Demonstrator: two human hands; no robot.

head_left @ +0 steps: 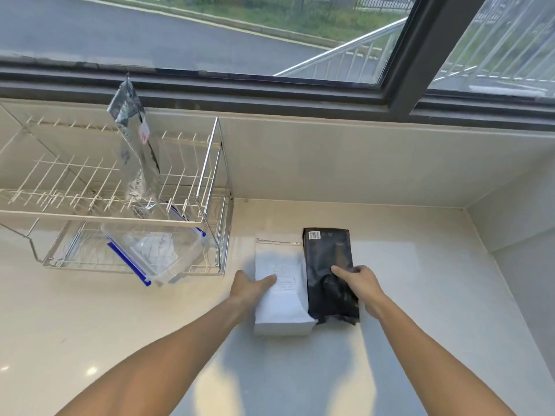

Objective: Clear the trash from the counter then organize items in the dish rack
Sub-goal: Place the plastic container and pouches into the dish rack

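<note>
Counter: pale stone counter [405, 265] under a dark-framed window [420, 70].
Left hand: the left hand [250, 288] grips the white bag's [280, 298] left edge, thumb on top.
Right hand: the right hand [360, 283] pinches the black bag [329, 265], touching the white bag's right side.
Dish rack: the dish rack [210, 187], left of the white bag, holds an upright silver pouch [136, 139] above and a clear container [156, 250] with blue clips below.

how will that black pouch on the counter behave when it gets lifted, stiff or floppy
Probably floppy: the black pouch dents and creases where the right hand grips it. Its glossy film may be a bit slippery. It lies flat and looks thin, so likely light, and it should not roll.
</note>
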